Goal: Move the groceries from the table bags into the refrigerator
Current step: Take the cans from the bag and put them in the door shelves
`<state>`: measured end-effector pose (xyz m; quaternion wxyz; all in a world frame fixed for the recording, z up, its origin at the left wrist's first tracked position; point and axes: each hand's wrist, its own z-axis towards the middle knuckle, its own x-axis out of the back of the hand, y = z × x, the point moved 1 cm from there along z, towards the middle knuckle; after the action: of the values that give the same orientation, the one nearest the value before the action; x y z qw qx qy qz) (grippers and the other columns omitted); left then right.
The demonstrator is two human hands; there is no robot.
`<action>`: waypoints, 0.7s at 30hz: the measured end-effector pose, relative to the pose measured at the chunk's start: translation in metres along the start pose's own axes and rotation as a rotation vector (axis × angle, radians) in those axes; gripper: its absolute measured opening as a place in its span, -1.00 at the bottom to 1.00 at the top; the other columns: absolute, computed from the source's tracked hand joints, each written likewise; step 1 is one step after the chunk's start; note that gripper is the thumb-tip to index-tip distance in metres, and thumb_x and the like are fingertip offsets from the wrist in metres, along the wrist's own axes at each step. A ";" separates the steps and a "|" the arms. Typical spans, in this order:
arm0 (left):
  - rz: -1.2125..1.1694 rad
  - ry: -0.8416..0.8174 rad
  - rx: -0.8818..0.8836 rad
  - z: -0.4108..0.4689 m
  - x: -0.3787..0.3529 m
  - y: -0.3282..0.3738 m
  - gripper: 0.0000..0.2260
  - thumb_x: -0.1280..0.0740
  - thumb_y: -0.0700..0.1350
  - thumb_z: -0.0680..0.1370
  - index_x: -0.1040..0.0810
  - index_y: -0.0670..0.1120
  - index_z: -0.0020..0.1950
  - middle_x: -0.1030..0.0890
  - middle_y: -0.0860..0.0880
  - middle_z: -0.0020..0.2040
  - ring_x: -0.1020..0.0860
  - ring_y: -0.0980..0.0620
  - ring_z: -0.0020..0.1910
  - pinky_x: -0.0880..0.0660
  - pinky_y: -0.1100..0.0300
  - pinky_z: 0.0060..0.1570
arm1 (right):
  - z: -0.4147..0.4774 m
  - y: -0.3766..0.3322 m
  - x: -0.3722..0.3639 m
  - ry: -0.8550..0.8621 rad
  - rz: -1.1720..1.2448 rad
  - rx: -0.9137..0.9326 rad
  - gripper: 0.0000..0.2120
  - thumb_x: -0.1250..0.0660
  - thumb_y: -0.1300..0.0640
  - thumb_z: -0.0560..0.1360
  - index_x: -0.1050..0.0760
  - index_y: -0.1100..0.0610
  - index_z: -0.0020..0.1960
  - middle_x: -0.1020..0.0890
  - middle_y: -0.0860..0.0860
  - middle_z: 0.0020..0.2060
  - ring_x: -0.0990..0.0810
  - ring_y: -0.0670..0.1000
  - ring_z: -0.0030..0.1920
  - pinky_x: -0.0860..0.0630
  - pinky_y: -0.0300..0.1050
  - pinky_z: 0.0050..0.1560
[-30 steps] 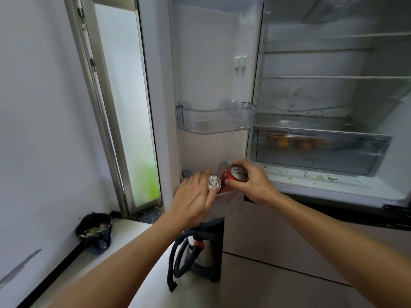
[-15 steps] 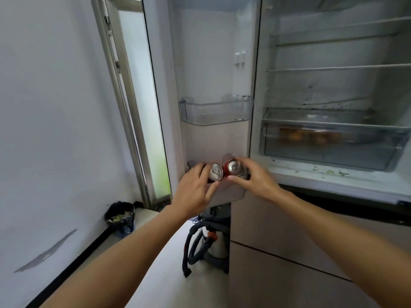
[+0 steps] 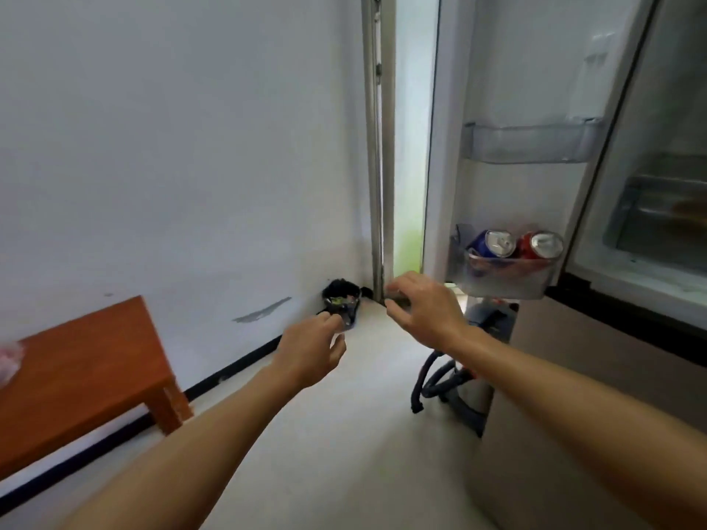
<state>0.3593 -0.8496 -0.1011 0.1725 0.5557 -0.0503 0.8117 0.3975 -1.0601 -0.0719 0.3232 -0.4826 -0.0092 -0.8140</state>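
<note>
Two bare forearms reach forward over a pale floor. The left hand [image 3: 310,350] and right hand [image 3: 421,313] are both empty, fingers loosely bent and grasping nothing. At the left edge stands an orange wooden table [image 3: 80,371] with a sliver of a pink bag [image 3: 7,363]. Beyond the hands, a blue can [image 3: 491,244] and a red can [image 3: 540,245] stand side by side in the lower door bin [image 3: 505,281] of the open refrigerator [image 3: 650,311]. This stowing step looks finished; the next move calls for fetching more groceries from the table. The cans' labels are too blurred to read.
</note>
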 end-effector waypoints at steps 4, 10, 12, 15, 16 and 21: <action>0.063 0.011 0.160 -0.062 0.030 -0.071 -0.82 -0.21 -0.01 0.57 -0.54 -0.05 0.05 -0.60 0.00 -0.06 -0.57 -0.03 -0.10 -0.34 0.15 -0.24 | 0.015 -0.078 -0.046 -0.073 0.045 0.120 -0.77 -0.32 -0.02 0.48 -0.56 0.01 0.11 -0.61 -0.04 -0.03 -0.59 0.05 -0.03 -0.51 -0.06 -0.08; 0.148 -0.012 0.333 -0.165 0.080 -0.188 -0.82 -0.20 0.01 0.57 -0.52 -0.04 0.05 -0.59 0.01 -0.07 -0.57 -0.01 -0.13 -0.54 0.04 -0.16 | 0.043 -0.216 -0.121 -0.165 0.083 0.275 -0.72 -0.27 -0.06 0.52 -0.52 -0.01 0.18 -0.59 -0.09 0.04 -0.59 -0.02 0.01 -0.51 -0.06 -0.02; 0.178 -0.031 0.372 -0.200 0.100 -0.228 -0.86 -0.22 0.00 0.56 -0.51 -0.03 -0.03 -0.56 0.02 -0.13 -0.56 0.00 -0.18 -0.55 0.03 -0.17 | 0.054 -0.265 -0.152 -0.185 0.097 0.305 -0.71 -0.26 -0.07 0.53 -0.51 -0.03 0.21 -0.58 -0.10 0.07 -0.59 -0.05 0.02 -0.48 -0.13 -0.05; 0.245 -0.046 0.432 -0.255 0.131 -0.289 -0.88 -0.21 -0.01 0.56 -0.49 -0.02 -0.07 -0.53 0.04 -0.17 -0.52 0.04 -0.23 -0.54 0.06 -0.19 | 0.067 -0.344 -0.197 -0.232 0.128 0.353 -0.69 -0.26 -0.08 0.54 -0.48 -0.03 0.24 -0.57 -0.10 0.12 -0.57 -0.07 0.04 -0.46 -0.18 -0.03; 0.267 -0.054 0.459 -0.273 0.141 -0.309 -0.88 -0.20 -0.02 0.56 -0.48 -0.02 -0.06 -0.53 0.04 -0.16 -0.51 0.04 -0.23 -0.53 0.08 -0.20 | 0.070 -0.369 -0.213 -0.251 0.143 0.366 -0.69 -0.26 -0.09 0.54 -0.48 -0.03 0.25 -0.57 -0.10 0.12 -0.58 -0.07 0.04 -0.48 -0.18 -0.02; 0.294 -0.096 0.590 -0.346 0.174 -0.392 -0.87 -0.18 -0.01 0.59 -0.48 -0.02 -0.01 -0.52 0.04 -0.13 -0.51 0.06 -0.20 -0.51 0.13 -0.20 | 0.084 -0.476 -0.274 -0.353 0.167 0.475 -0.68 -0.26 -0.05 0.52 -0.46 -0.01 0.25 -0.55 -0.08 0.10 -0.57 -0.01 0.03 -0.47 -0.13 -0.03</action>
<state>0.1284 -0.3491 -0.1151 -0.1176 0.6062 0.0992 0.7803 0.2978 -0.5147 -0.1025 0.4862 -0.5264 -0.2156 -0.6633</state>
